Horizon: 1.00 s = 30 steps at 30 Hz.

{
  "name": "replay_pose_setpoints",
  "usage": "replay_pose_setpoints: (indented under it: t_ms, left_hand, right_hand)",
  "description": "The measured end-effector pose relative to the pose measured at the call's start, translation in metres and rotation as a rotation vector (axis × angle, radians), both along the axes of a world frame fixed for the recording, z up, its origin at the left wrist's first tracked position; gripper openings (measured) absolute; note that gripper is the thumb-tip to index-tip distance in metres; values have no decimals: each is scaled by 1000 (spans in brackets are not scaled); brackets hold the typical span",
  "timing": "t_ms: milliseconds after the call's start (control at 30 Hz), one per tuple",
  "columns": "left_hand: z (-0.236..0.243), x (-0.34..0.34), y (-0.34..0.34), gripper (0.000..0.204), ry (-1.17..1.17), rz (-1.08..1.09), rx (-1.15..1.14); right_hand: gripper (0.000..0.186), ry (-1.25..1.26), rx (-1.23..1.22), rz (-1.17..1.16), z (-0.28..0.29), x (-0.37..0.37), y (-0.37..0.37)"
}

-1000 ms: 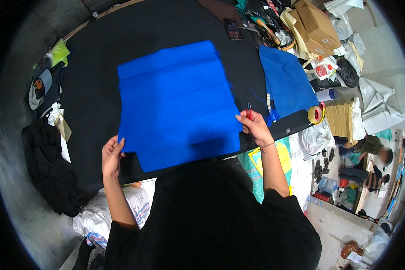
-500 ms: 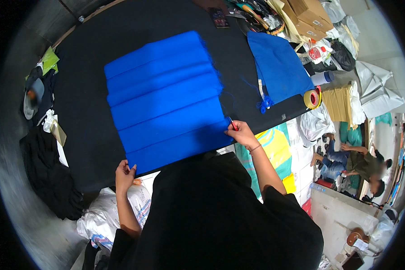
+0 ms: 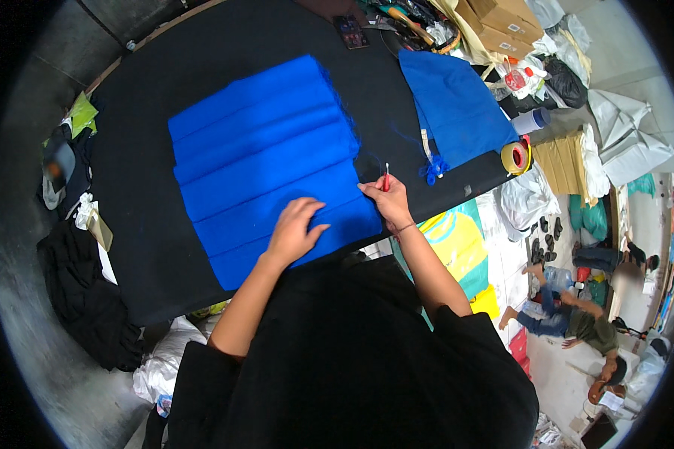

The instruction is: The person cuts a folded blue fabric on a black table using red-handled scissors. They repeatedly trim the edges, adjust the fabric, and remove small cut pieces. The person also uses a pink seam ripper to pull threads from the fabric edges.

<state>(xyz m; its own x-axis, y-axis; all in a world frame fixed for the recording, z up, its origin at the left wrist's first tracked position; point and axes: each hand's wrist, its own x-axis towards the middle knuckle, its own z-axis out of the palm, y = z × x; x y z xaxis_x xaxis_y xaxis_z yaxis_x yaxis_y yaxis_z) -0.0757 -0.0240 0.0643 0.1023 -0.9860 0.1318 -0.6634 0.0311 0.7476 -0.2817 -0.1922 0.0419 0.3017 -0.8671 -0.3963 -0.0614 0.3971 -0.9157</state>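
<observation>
A bright blue cloth (image 3: 254, 135) with several parallel crosswise seams or folds lies spread on the black-covered table (image 3: 138, 247). Its right edge is frayed with loose threads. My left hand (image 3: 293, 233) is over the cloth's near part, fingers apart and holding nothing. At the right edge, my right hand (image 3: 388, 200) pinches a small red tool with a thin pale tip (image 3: 386, 182), pointing up. The fingertips of that hand also touch the cloth's edge. The tool's exact kind is too small to make out.
A darker blue folded cloth (image 3: 464, 112), a tape roll (image 3: 514, 159) and a phone (image 3: 351, 32) lie on the table. Black clothing (image 3: 90, 292) hangs at the left edge. Cardboard boxes (image 3: 502, 26) stand far right. Two people are on the floor side at right, one in a green shirt (image 3: 593, 327).
My left hand has let go of the cloth's near left corner and moved right, over the cloth. My right hand has shifted slightly up along the edge, the tool now upright. People at right have moved.
</observation>
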Motion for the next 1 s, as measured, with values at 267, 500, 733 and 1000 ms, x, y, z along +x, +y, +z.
replay_pose_setpoints:
  t_ms: [267, 500, 733, 1000]
  left_hand:
    - [1, -47, -60, 63, 33, -71, 107]
    - [9, -51, -71, 34, 16, -187, 12]
    - [13, -52, -75, 31, 93, -168, -3]
    - [10, -53, -76, 38, 109, -174, 12]
  right_hand:
    - [30, -210, 156, 174, 11, -30, 1]
    - [17, 13, -374, 371, 22, -33, -19]
    - [24, 603, -1165, 516, 21, -19, -46]
    - [21, 663, -1290, 590, 21, 0, -56]
